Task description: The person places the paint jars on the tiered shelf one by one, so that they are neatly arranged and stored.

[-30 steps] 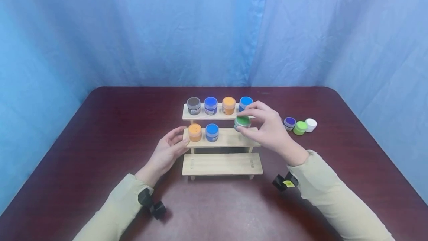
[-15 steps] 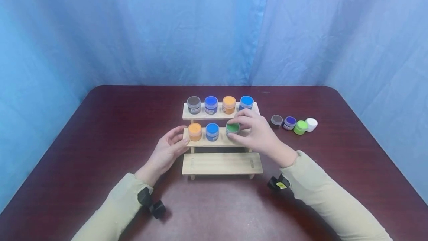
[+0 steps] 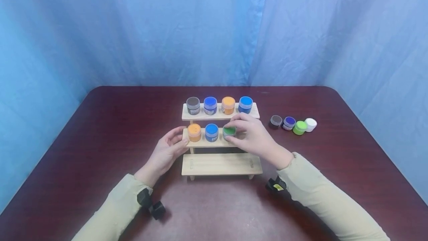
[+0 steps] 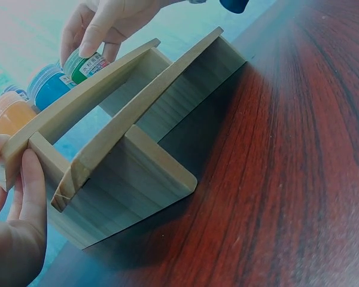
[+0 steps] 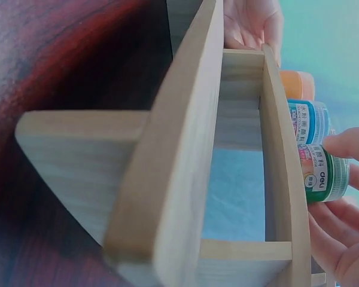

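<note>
A three-step wooden rack (image 3: 222, 164) stands mid-table. My right hand (image 3: 252, 137) pinches a green paint jar (image 3: 229, 131) between thumb and fingers, its base at the middle step; the right wrist view shows that jar's label (image 5: 315, 169) facing front. Left of it on the same step sit a blue paint jar (image 3: 211, 133) and an orange paint jar (image 3: 194, 133). My left hand (image 3: 166, 151) grips the left end of the middle step, thumb on its front edge; in the left wrist view, fingers (image 4: 33, 185) reach below the board.
The top step carries a dark brown jar (image 3: 193, 106), a violet-blue jar (image 3: 210, 106), an orange jar (image 3: 228, 105) and a blue jar (image 3: 245, 105). Right of the rack, dark brown (image 3: 275, 121), purple (image 3: 289, 123), light green (image 3: 300, 127) and white (image 3: 311, 124) jars stand on the table.
My right hand has brought the green jar leftward and down onto the middle step, closer to the blue one. The dark brown jar on the table has come into view. My left hand stays put.
</note>
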Demonstrator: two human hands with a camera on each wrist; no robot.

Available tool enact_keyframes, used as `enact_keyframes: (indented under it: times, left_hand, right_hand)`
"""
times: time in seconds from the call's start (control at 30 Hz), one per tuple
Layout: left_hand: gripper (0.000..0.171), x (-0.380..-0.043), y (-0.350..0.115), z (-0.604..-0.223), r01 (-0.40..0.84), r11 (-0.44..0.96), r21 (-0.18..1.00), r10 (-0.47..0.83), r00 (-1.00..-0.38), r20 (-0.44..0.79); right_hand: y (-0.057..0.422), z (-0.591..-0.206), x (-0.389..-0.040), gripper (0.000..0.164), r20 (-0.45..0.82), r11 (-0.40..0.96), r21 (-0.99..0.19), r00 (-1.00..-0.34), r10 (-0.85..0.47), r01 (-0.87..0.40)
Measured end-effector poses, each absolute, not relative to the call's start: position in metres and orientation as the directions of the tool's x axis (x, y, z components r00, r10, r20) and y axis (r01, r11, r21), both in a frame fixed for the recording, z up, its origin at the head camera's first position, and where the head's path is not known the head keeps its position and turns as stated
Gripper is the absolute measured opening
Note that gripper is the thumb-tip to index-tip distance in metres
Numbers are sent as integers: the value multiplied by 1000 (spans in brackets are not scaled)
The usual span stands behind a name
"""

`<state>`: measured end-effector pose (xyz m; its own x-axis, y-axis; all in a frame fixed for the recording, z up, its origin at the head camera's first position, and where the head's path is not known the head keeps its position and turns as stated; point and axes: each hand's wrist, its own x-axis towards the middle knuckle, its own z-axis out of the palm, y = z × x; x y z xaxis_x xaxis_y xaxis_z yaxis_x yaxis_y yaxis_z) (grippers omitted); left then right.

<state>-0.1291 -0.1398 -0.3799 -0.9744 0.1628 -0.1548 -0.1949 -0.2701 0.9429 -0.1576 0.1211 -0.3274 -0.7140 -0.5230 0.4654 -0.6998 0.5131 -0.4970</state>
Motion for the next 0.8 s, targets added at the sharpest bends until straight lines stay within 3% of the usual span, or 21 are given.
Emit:
enact_keyframes:
  times: [0.8]
  left_hand:
    - [55, -129, -140, -381, -183, -266, 946, 168, -976, -141]
  right_hand:
    - [128, -327, -157, 37, 479, 520, -510, -728, -490, -686]
